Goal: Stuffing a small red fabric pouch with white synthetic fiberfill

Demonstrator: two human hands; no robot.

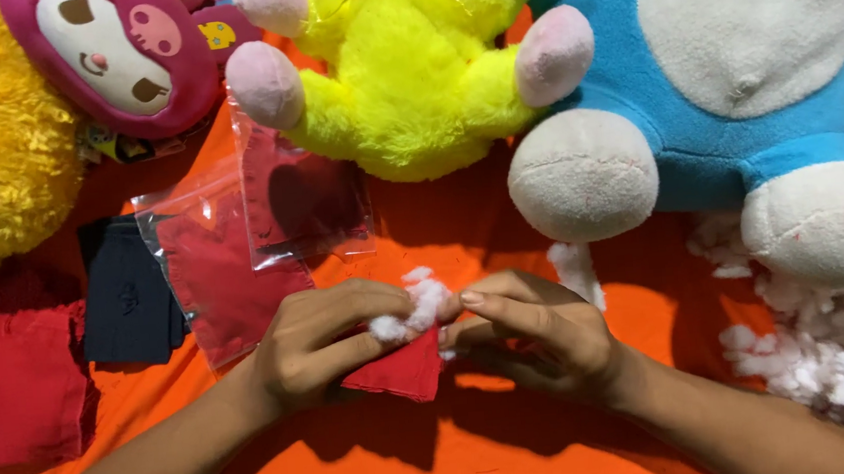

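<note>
two hands pressed white stuffing into a small red fabric piece at frame centre.
the left hand (325, 340) gripped the red fabric piece (399, 371) open; the right hand (535, 333) pinched the white stuffing (410, 311) inward.

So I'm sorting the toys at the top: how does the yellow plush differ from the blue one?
The yellow plush is bright neon yellow with pink paw pads; the blue plush is blue with a whitish belly and whitish feet. The yellow plush looks smaller, the blue plush bulkier, and cut off by the frame's right edge. The yellow plush's fur looks shaggier, the blue plush's smoother. Both lie on the orange cloth, heads out of view.
</note>
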